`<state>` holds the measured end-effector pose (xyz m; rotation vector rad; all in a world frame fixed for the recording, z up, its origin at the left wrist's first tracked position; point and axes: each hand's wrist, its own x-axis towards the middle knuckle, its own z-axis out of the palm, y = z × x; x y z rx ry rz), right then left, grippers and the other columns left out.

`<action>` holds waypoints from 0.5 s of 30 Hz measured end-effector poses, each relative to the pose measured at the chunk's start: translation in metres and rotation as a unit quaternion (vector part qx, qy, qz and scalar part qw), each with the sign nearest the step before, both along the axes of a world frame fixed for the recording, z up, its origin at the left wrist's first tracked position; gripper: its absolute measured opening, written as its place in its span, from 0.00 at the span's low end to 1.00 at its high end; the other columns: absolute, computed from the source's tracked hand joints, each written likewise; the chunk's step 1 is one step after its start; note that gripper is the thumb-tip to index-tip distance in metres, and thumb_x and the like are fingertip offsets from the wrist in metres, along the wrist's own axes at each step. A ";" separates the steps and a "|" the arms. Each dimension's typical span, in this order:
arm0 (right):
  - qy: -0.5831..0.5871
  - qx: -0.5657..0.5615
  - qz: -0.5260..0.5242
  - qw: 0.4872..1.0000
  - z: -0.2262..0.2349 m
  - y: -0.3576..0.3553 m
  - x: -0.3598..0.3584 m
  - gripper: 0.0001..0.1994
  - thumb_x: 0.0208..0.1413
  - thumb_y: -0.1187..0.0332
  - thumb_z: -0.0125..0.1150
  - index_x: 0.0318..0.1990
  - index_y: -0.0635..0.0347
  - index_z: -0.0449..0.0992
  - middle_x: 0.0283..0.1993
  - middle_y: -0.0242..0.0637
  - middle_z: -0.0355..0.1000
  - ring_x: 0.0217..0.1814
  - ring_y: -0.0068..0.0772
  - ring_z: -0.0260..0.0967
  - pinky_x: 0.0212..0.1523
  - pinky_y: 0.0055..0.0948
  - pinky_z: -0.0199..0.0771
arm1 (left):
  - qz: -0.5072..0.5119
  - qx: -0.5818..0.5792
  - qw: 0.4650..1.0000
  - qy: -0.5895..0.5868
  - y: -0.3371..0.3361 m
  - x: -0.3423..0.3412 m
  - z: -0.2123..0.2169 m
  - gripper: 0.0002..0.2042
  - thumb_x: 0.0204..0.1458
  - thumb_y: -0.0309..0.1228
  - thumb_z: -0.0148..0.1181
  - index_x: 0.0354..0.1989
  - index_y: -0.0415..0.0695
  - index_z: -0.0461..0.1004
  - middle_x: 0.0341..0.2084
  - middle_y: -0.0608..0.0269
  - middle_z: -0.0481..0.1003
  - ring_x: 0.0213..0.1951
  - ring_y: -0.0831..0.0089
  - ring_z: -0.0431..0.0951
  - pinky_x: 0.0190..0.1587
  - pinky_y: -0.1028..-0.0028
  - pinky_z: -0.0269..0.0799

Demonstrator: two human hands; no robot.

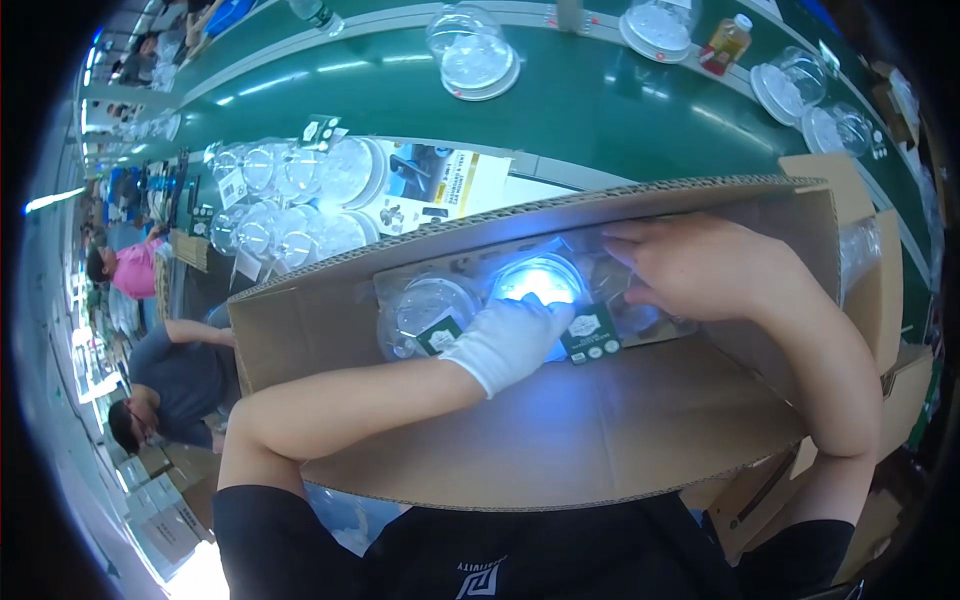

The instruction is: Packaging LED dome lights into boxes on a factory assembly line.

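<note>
A large open cardboard box (560, 430) fills the middle of the view, its flaps folded out toward me. Inside lie round clear plastic domed items in bags with dark green tags (592, 333). My left hand (508, 340), in a white glove, rests on a glowing blue-white round item (540, 278) in the middle of the row. To its left lies another clear round item (430, 308). My right hand (700, 265) is bare and presses down on a bagged item at the right end of the row, fingers curled over it.
Stacks of clear round items (300, 200) sit behind the box on the left. A green conveyor belt (560, 100) carries more clear domes (475, 60) and a small orange bottle (728, 42). Other people work at the left (170, 370). More cardboard stands at the right (885, 290).
</note>
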<state>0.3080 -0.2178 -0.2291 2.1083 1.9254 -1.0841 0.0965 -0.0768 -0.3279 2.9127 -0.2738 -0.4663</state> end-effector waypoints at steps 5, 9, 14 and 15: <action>-0.012 0.044 -0.021 0.999 -0.015 -0.009 0.007 0.21 0.61 0.61 0.58 0.55 0.70 0.74 0.66 0.52 0.67 0.64 0.49 0.69 0.64 0.41 0.69 | -0.036 -0.100 0.974 0.198 0.026 0.030 0.040 0.22 0.62 0.42 0.49 0.59 0.42 0.66 0.34 0.43 0.77 0.29 0.49 0.81 0.30 0.53 0.76; -0.013 0.026 -0.025 0.999 -0.008 -0.004 0.013 0.20 0.61 0.63 0.58 0.55 0.70 0.74 0.65 0.52 0.67 0.64 0.49 0.69 0.63 0.41 0.70 | -0.039 0.040 0.966 0.251 0.065 0.044 0.094 0.31 0.63 0.56 0.48 0.61 0.40 0.66 0.39 0.45 0.77 0.35 0.46 0.81 0.37 0.51 0.76; 0.006 0.004 -0.009 1.000 0.000 -0.005 0.017 0.17 0.59 0.67 0.53 0.50 0.68 0.77 0.63 0.52 0.70 0.62 0.49 0.71 0.63 0.41 0.70 | -0.093 -0.235 0.959 0.127 0.093 0.079 0.184 0.19 0.60 0.45 0.59 0.50 0.43 0.76 0.33 0.54 0.79 0.36 0.53 0.81 0.40 0.59 0.76; -0.005 0.053 -0.008 0.999 -0.018 -0.006 0.013 0.16 0.59 0.68 0.50 0.48 0.66 0.79 0.60 0.52 0.72 0.61 0.47 0.72 0.62 0.40 0.71 | -0.115 -0.262 0.958 0.013 0.105 0.082 0.189 0.15 0.59 0.39 0.61 0.47 0.41 0.78 0.33 0.54 0.79 0.36 0.54 0.80 0.40 0.62 0.76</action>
